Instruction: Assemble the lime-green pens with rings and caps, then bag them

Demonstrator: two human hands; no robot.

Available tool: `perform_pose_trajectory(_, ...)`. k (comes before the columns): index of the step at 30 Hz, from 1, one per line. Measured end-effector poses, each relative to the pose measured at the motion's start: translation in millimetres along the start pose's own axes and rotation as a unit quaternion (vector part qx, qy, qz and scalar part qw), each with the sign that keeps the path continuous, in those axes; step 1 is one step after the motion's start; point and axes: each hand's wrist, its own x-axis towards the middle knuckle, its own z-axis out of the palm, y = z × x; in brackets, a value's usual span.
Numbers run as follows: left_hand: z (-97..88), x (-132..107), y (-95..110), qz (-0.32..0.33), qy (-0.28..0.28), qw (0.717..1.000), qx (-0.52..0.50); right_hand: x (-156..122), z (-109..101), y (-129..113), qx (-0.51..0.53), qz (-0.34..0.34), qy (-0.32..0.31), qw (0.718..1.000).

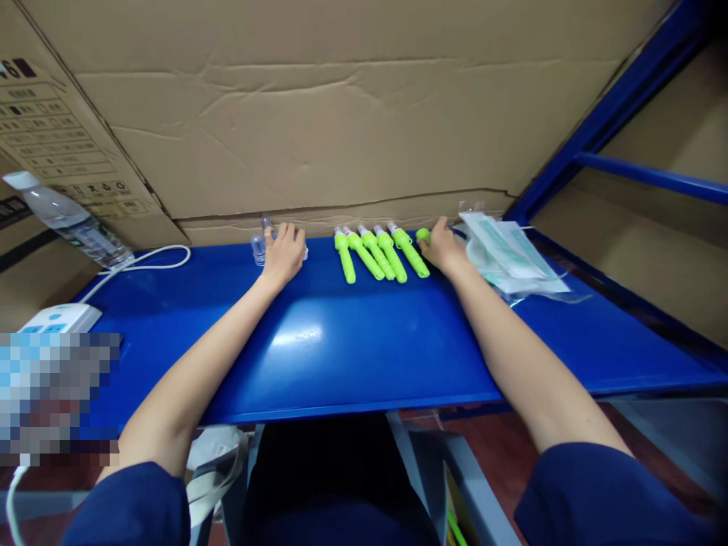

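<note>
At the back of the blue table, my left hand (285, 256) curls its fingers down over some small clear plastic pieces (258, 249). Parts of them stick out beside the thumb and fingers, and the rest are covered. My right hand (445, 247) is at the back right, its fingers closed around a small lime-green piece (422, 236), whose full shape is hidden. Between the hands lies a row of several lime-green, torch-like tubes (374, 254) with clear tips pointing at the cardboard. The rightmost tube (410, 252) lies close to my right hand.
Packaged face masks (515, 254) lie right of my right hand. On the left are a leaning water bottle (76, 227), a white cable (142, 262) and a power strip (62, 318). A cardboard wall (341, 114) rises behind the table (353, 356); a blue frame post (597, 106) stands right.
</note>
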Motion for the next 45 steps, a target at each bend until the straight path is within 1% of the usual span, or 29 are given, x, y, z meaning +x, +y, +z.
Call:
perform_pose_trajectory(5, 4.2, -2.1, -8.0, 0.037, 0.031, 0.999, -0.021, -0.6, 0.6, -1.0, -0.007, -0.038, -0.021, 0.999)
perform_pose_trajectory(7, 3.2, -5.7, -10.3, 0.056, 0.036, 0.997, -0.042, -1.0, 0.8, -1.1, -0.008, -0.041, -0.029, 0.999)
perform_pose_trajectory(9, 0.2, -10.4, -10.7, 0.061, 0.045, 0.995, -0.065, -2.3, -1.0, -1.1, 0.002, -0.038, -0.025, 0.999)
perform_pose_trajectory(11, -3.6, -16.3, -9.1, 0.047, 0.062, 0.993, -0.087, -5.2, -5.9, -2.4, 0.021, -0.038, 0.01, 0.999)
perform_pose_trajectory(14, -8.1, -26.8, -5.8, 0.001, 0.1, 0.986, -0.131, -14.0, -18.3, -11.7, 0.072, -0.073, 0.12, 0.987)
perform_pose_trajectory(15, -9.1, -30.2, -5.2, -0.011, 0.11, 0.983, -0.146, -18.2, -22.3, -17.7, 0.094, -0.1, 0.153, 0.979)
perform_pose_trajectory(17, -10.5, -36.2, -5.0, -0.027, 0.132, 0.977, -0.168, -28.4, -27.2, -33.7, 0.127, -0.165, 0.184, 0.961)
perform_pose_trajectory(19, -12.2, -40.2, -5.6, -0.035, 0.156, 0.969, -0.187, -40.9, -26.0, -52.4, 0.142, -0.266, 0.185, 0.935)
perform_pose_trajectory(22, -17.1, -42.9, -4.9, -0.054, 0.191, 0.953, -0.228, -61.3, -15.1, -77.1, 0.143, -0.413, 0.155, 0.886)
perform_pose_trajectory(24, -22.0, -43.6, -1.7, -0.059, 0.202, 0.941, -0.266, -73.4, -7.2, -87.6, 0.15, -0.46, 0.143, 0.864)
perform_pose_trajectory(28, -32.4, -45.2, 8.6, -0.026, 0.208, 0.924, -0.318, -86.6, 0.0, -94.9, 0.165, -0.471, 0.15, 0.853)
perform_pose_trajectory(31, -35.6, -46.5, 13.0, -0.006, 0.205, 0.929, -0.307, -87.1, 0.8, -94.4, 0.174, -0.469, 0.163, 0.851)
perform_pose_trajectory(35, -31.4, -47.3, 10.4, -0.002, 0.195, 0.941, -0.275, -84.7, 2.6, -93.2, 0.185, -0.464, 0.158, 0.852)
perform_pose_trajectory(40, -24.7, -47.0, 7.3, 0.007, 0.184, 0.945, -0.27, -85.4, 5.0, -92.7, 0.184, -0.474, 0.158, 0.847)
perform_pose_trajectory(45, -23.9, -47.0, 6.6, 0.018, 0.161, 0.949, -0.271, -86.3, 4.1, -92.7, 0.18, -0.479, 0.153, 0.845)
